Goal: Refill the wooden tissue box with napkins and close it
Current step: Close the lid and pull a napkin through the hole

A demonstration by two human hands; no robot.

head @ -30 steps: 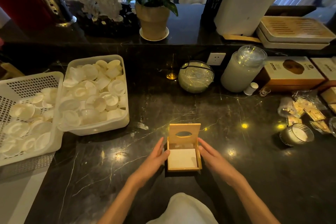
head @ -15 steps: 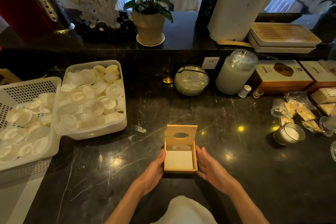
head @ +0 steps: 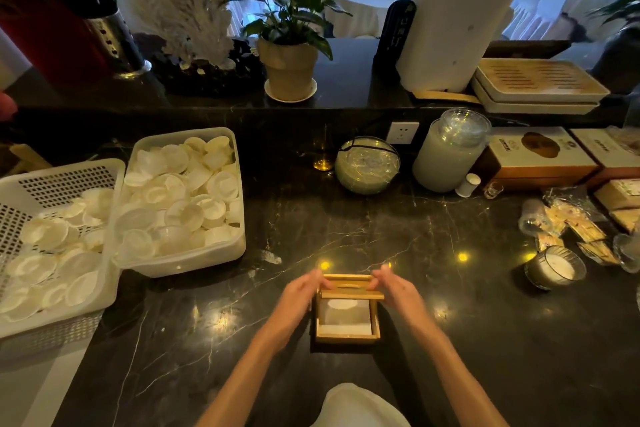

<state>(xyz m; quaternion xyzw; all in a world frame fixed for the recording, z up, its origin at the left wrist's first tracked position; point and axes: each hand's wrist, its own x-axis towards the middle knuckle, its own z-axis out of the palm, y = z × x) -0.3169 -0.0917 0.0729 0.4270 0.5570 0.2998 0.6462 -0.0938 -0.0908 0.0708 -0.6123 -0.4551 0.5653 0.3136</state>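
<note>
Our left hand [head: 301, 291] and right hand [head: 398, 288] pinch the lid [head: 349, 288], one on each side, so it tips down straight. The wooden box [head: 346, 336] sits on the counter [head: 450, 340] with white napkins [head: 346, 317] inside.

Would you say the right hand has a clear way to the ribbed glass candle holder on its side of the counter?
Probably yes: bare counter lies between the right hand and the candle holder, but that hand is on the box lid.

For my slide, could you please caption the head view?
Both hands tilt the wooden tissue box lid over the napkins.
</note>
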